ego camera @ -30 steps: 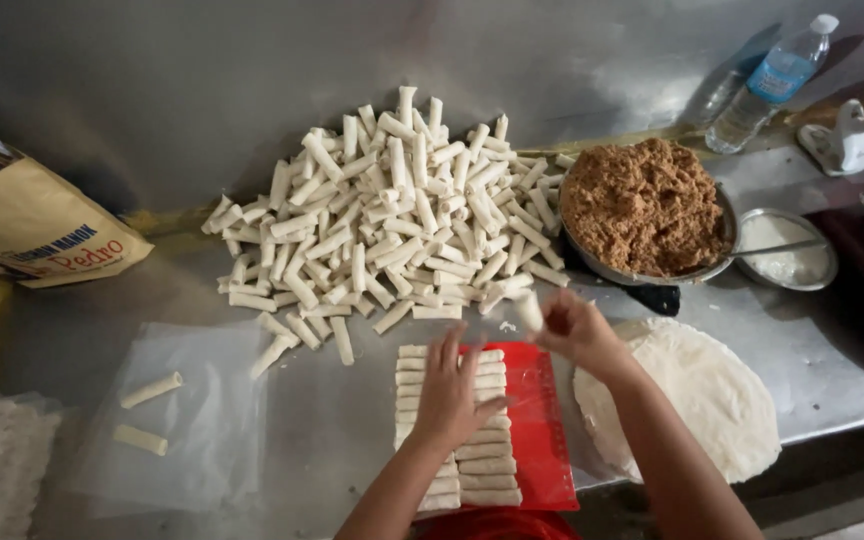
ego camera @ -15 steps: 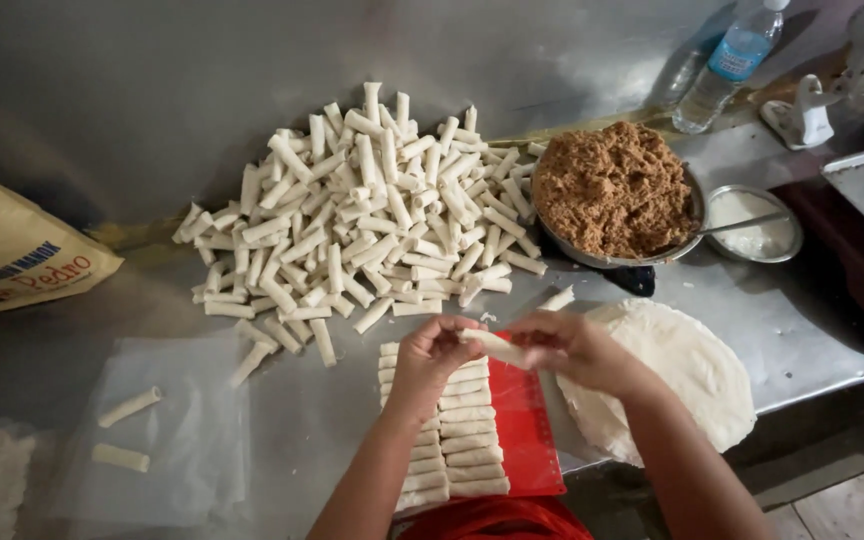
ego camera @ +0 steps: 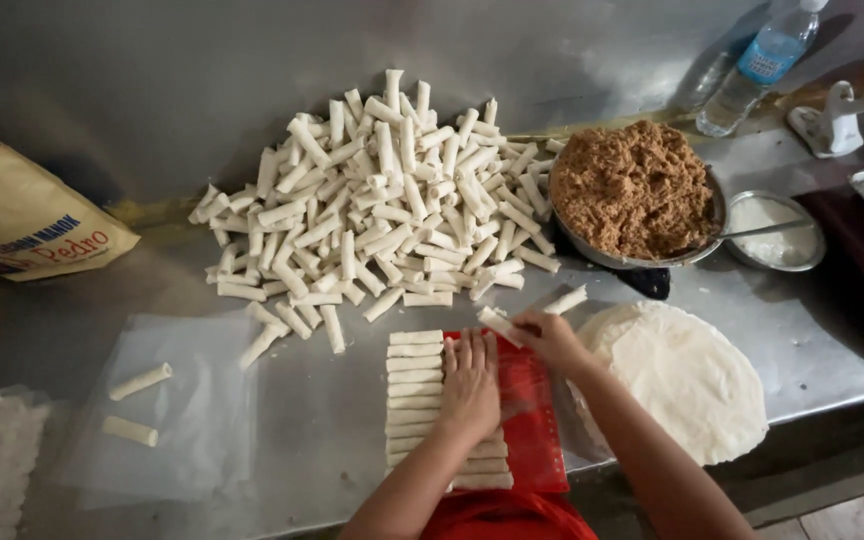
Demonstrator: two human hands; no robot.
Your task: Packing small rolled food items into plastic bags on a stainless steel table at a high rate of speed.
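A: What could have gone wrong across that steel table (ego camera: 252, 420)?

B: Judging by the frame, the big heap of pale rolled spring rolls (ego camera: 382, 210) in the upper centre sat loose; a nudge could have sent some rolling. The stack of round wrappers (ego camera: 692, 385) at lower right overhung the table edge and might have slid off. The pan of brown minced filling (ego camera: 637, 190) stood just beside the heap, touching a small bowl of white paste (ego camera: 777, 235).

A: And the hands?

B: The left hand (ego camera: 470, 385) lay flat and open, pressing a neat row of rolls (ego camera: 415, 395) on a red board (ego camera: 532, 420) at lower centre. The right hand (ego camera: 550, 338) pinched one uncooked roll (ego camera: 500, 326) just above that row; a loose grip could have dropped it or unrolled it.

A: Anything unclear?

B: The yellow bag (ego camera: 22, 225) at left and the water bottle (ego camera: 762, 65) at upper right were cut off. Two stray rolls (ego camera: 137, 405) lay on a clear plastic sheet (ego camera: 167, 410); the pale mass at lower left was unreadable.
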